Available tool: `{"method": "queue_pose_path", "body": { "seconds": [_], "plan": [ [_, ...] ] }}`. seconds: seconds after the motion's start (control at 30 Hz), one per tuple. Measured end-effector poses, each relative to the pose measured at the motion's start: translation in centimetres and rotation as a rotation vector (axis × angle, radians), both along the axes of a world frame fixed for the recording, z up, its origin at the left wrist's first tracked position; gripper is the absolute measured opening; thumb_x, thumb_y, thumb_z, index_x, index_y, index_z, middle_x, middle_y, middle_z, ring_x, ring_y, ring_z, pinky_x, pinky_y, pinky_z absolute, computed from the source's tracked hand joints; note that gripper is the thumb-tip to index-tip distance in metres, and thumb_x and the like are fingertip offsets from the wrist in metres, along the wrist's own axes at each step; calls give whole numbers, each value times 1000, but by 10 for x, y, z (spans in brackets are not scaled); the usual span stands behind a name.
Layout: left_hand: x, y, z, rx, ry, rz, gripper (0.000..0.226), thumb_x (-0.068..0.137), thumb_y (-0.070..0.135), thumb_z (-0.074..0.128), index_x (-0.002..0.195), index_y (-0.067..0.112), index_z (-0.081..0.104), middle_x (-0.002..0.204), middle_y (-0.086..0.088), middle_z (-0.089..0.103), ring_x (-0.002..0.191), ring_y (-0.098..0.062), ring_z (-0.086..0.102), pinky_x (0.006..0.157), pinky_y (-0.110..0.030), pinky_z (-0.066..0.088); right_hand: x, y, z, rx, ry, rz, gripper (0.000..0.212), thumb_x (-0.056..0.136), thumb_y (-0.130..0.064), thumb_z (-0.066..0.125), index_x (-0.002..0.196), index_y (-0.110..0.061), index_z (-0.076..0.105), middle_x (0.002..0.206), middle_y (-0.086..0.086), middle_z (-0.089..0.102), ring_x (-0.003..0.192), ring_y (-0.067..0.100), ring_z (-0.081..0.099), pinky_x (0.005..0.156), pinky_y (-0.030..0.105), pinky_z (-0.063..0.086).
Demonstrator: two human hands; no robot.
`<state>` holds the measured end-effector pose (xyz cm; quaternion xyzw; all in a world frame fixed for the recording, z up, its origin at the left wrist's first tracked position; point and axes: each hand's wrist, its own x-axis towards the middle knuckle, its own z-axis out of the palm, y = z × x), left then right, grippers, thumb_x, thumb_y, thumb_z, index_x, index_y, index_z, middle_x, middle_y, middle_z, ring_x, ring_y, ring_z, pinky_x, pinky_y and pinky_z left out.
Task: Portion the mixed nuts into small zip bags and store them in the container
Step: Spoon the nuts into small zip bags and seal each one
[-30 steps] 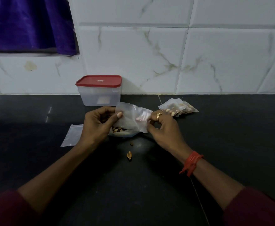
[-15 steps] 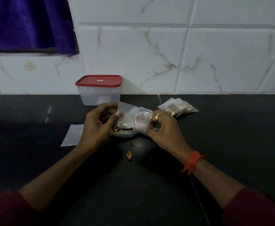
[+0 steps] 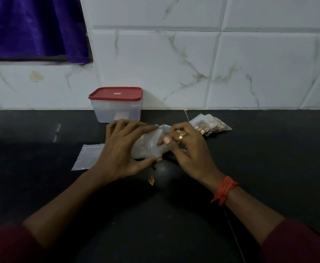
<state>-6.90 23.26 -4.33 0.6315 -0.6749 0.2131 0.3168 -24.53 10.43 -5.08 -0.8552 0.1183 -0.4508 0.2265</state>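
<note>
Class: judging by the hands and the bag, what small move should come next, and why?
Probably pinch along the mouth of the zip bag with the right hand to seal it. The left hand grips it too, filled bags already lie to the right, and the container has its lid on.

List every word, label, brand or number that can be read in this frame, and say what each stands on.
On the red lid of the container: a small rectangular label at the centre, too small and blurred to read.
On the held zip bag, the flat bag and the filled bags: no print visible.
Nothing else in view bears text.
</note>
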Motion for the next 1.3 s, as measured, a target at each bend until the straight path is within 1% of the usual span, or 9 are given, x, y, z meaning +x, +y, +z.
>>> {"method": "queue_pose_path", "body": {
  "seconds": [0.1, 0.27, 0.37, 0.47, 0.63, 0.73, 0.93, 1.07, 1.3],
  "plan": [
    [9, 2, 6, -44, 203, 43, 68, 74, 68, 69, 129, 30, 60, 125, 11, 61, 116, -12, 53, 98, -43, 40, -9, -10, 11, 19, -25, -163, 24, 99, -38, 47, 99, -25, 68, 95, -6, 62, 85, 9, 61, 78, 39, 52],
    [13, 2, 9, -59, 822, -43, 43, 83, 46, 69, 122, 30, 59, 112, 17, 65, 103, 8, 61, 79, -8, 48, -24, -23, 17, -92, 565, -437, 40, 86, -65, 58, 115, -38, 56, 87, -15, 62, 90, 11, 62, 79, 32, 46],
    [15, -1, 6, -29, 977, -48, 39, 81, 47, 63, 118, 35, 58, 111, 17, 65, 96, 13, 61, 77, -16, 47, -26, -27, 12, -91, 653, -372, 45, 79, -64, 70, 115, -41, 57, 85, -17, 61, 87, 5, 57, 71, 28, 38],
    [14, -4, 3, 17, 1090, -64, 36, 86, 41, 60, 120, 32, 55, 109, 23, 61, 89, 23, 58, 78, -19, 44, -23, -34, 7, -47, 596, -270, 25, 83, -47, 74, 106, -42, 66, 79, -17, 63, 77, 0, 58, 69, 27, 45],
    [12, -9, -3, 111, 1211, -146, 46, 84, 44, 57, 128, 29, 56, 125, 14, 63, 109, 9, 58, 90, -21, 45, -16, -30, 5, 95, 184, -130, 15, 86, -24, 77, 101, -27, 78, 76, -7, 71, 68, 11, 63, 65, 21, 52],
    [10, -12, -5, 131, 1229, -162, 43, 82, 47, 56, 123, 34, 57, 124, 16, 63, 107, 9, 59, 83, -13, 45, -11, -20, 1, 178, 67, -83, 17, 88, -20, 76, 105, -23, 77, 85, -9, 74, 75, 8, 67, 70, 15, 53],
    [6, -15, -8, 124, 1299, -161, 53, 83, 45, 53, 132, 26, 55, 118, 16, 61, 106, 0, 58, 83, -22, 44, -1, -10, -9, 70, 88, -69, 20, 95, -18, 69, 113, -22, 77, 92, -10, 74, 72, -4, 64, 65, 7, 43],
    [6, -19, -11, 127, 1328, -159, 31, 92, 37, 52, 123, 35, 55, 117, 17, 60, 105, 0, 57, 81, -20, 43, 1, -18, -6, -142, 180, -226, 28, 98, -31, 60, 123, -27, 72, 100, -3, 75, 91, 15, 67, 92, 35, 48],
    [8, -20, -13, 126, 1344, -201, 56, 87, 45, 62, 137, 22, 55, 127, 5, 62, 115, -10, 58, 85, -23, 44, 8, -16, -14, -159, 315, -193, 33, 96, -41, 52, 123, -37, 70, 102, -11, 76, 95, 10, 64, 99, 35, 32]
  ]
}}
